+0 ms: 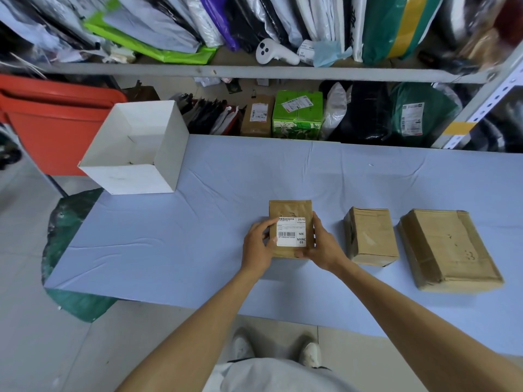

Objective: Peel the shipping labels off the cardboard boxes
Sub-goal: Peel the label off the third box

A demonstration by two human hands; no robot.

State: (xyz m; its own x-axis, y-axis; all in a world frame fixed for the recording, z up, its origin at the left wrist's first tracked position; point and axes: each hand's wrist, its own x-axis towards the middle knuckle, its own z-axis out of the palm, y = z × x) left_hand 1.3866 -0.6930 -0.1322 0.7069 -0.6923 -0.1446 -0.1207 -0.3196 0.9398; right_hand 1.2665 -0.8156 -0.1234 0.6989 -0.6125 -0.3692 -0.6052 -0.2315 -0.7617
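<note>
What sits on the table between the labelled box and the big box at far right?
One smaller cardboard box, with no label showing on top; the head view shows bare cloth either side of it.

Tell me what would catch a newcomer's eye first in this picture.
First, the small cardboard box with its white shipping label, held between the left hand and right hand at the middle of the blue table. Right of it lie two more cardboard boxes, no labels showing on top. An open white box sits at the table's far left corner, beside a red bin.
</note>
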